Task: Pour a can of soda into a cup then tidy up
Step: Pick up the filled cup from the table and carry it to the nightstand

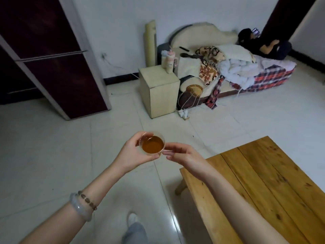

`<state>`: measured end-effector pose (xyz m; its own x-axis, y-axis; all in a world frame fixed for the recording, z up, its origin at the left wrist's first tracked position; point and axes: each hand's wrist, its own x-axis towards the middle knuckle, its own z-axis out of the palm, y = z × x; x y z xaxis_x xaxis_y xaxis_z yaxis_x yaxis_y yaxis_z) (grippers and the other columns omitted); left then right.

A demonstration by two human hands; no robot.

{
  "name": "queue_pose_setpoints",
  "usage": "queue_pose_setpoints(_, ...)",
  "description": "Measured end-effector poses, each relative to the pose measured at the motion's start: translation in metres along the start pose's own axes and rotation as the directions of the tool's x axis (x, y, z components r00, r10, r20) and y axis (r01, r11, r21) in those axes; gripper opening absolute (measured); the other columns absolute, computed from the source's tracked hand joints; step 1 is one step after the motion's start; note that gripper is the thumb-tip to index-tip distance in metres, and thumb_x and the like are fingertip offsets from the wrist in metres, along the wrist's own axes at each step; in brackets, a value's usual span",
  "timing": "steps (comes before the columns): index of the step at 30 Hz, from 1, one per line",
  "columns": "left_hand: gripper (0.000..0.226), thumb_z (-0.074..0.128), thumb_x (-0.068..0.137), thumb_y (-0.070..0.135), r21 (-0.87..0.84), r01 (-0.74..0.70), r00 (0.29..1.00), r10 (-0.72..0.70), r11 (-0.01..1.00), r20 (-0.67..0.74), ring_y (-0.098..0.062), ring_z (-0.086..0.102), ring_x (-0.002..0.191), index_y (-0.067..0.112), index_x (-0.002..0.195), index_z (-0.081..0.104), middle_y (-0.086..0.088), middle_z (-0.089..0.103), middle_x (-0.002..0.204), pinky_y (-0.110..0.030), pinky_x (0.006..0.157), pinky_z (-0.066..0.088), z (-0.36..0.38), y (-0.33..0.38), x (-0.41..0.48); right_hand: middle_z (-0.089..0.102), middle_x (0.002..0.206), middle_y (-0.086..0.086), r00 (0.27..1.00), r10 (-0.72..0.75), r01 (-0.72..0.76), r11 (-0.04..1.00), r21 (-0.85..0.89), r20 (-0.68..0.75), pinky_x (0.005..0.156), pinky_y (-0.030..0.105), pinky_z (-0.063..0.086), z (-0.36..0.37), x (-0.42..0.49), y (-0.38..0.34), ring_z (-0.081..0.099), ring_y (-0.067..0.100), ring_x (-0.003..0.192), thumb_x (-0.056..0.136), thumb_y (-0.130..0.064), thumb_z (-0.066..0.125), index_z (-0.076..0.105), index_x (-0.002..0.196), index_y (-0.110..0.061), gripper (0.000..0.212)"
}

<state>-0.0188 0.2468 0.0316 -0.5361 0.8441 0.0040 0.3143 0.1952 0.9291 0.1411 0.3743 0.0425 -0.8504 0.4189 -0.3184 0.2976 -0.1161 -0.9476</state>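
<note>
Cup [152, 144] sides hidden between left hand [132, 156], right hand [183, 155].

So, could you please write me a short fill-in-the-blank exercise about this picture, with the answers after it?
1. The cup of amber liquid is held over the tiled ___, not over the table.
2. Two bracelets sit on the ___ wrist.
3. The table top is made of ___ planks.
4. The left hand and the right hand both hold the ___.
Missing words: floor; left; wooden; cup.
</note>
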Motion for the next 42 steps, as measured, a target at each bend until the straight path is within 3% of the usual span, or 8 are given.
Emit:
queue_pose_setpoints(3,0.063,0.090,0.058,0.017,0.017,0.010,0.999,-0.009,1.000,-0.050,-0.001,0.058,0.103,0.021,0.113,0.059,0.008,0.064,0.110,-0.011,0.086,0.042,-0.066,-0.022,0.020,0.065,0.120,0.011,0.998,0.009,-0.012,0.998,0.056,0.057,0.098,0.025,0.045,0.043,0.061,-0.019,0.059,0.014,0.115,0.085,0.007,0.053,0.059,0.124,-0.006,0.041)
queue_pose_setpoints(7,0.065,0.089,0.058,0.016,0.039,0.024,0.996,-0.021,0.999,-0.091,-0.001,0.058,0.103,0.020,0.114,0.058,0.007,0.063,0.110,-0.010,0.086,0.042,-0.144,-0.045,0.046,0.068,0.116,0.008,0.992,0.019,-0.035,0.992,0.124,0.127,0.104,0.036,0.043,0.094,0.131,-0.048,0.060,0.017,0.114,0.068,-0.007,0.057,0.064,0.114,-0.011,0.047)
queue_pose_setpoints(11,0.066,0.089,0.058,0.015,0.026,0.044,0.990,-0.040,0.999,-0.139,0.004,0.058,0.101,0.020,0.116,0.057,0.010,0.063,0.111,-0.007,0.085,0.041,-0.202,-0.061,0.073,0.069,0.113,0.005,0.981,0.014,-0.052,0.980,0.193,0.196,0.103,0.036,0.044,0.129,0.187,-0.076,0.062,0.017,0.112,0.063,-0.007,0.055,0.067,0.105,-0.014,0.044)
queue_pose_setpoints(17,0.067,0.089,0.059,0.018,-0.006,0.081,0.973,-0.080,0.997,-0.215,-0.003,0.058,0.108,0.023,0.117,0.057,0.009,0.063,0.114,-0.022,0.096,0.044,-0.262,-0.089,0.118,0.066,0.119,0.009,0.964,0.020,-0.058,0.989,0.137,0.266,0.101,0.032,0.045,0.156,0.272,-0.107,0.060,0.017,0.115,0.072,-0.018,0.065,0.064,0.117,-0.006,0.047)
queue_pose_setpoints(22,0.067,0.089,0.059,0.018,0.001,0.093,0.966,-0.091,0.996,-0.241,0.007,0.056,0.105,0.022,0.118,0.056,0.013,0.062,0.114,-0.011,0.090,0.042,-0.304,-0.110,0.178,0.068,0.113,0.011,0.960,0.025,-0.068,0.987,0.145,0.280,0.101,0.033,0.046,0.166,0.352,-0.130,0.060,0.019,0.114,0.071,-0.016,0.063,0.065,0.112,-0.005,0.043)
queue_pose_setpoints(27,0.063,0.088,0.061,0.022,0.025,0.093,0.966,-0.084,0.995,-0.244,0.001,0.056,0.109,0.030,0.115,0.057,0.017,0.061,0.114,-0.018,0.092,0.044,-0.348,-0.131,0.255,0.072,0.100,0.003,0.956,0.003,-0.050,0.987,0.155,0.293,0.101,0.034,0.046,0.163,0.445,-0.160,0.063,0.016,0.106,0.085,-0.006,0.053,0.069,0.100,-0.012,0.023)
queue_pose_setpoints(38,0.063,0.087,0.063,0.020,0.016,0.081,0.967,-0.075,0.997,-0.245,0.005,0.056,0.104,0.028,0.115,0.054,0.016,0.061,0.110,-0.017,0.087,0.045,-0.427,-0.151,0.428,0.067,0.110,0.010,0.952,0.022,-0.059,0.992,0.112,0.304,0.095,0.030,0.048,0.139,0.632,-0.231,0.061,0.018,0.107,0.092,0.004,0.037,0.063,0.112,-0.006,0.035)
queue_pose_setpoints(42,0.067,0.085,0.058,0.032,0.008,0.067,0.974,-0.064,0.998,-0.216,-0.004,0.058,0.107,0.027,0.117,0.054,0.015,0.061,0.114,-0.022,0.091,0.046,-0.452,-0.165,0.488,0.067,0.107,0.008,0.961,0.038,-0.073,0.990,0.118,0.274,0.095,0.029,0.049,0.132,0.688,-0.253,0.062,0.018,0.108,0.091,0.006,0.036,0.065,0.105,-0.009,0.035)
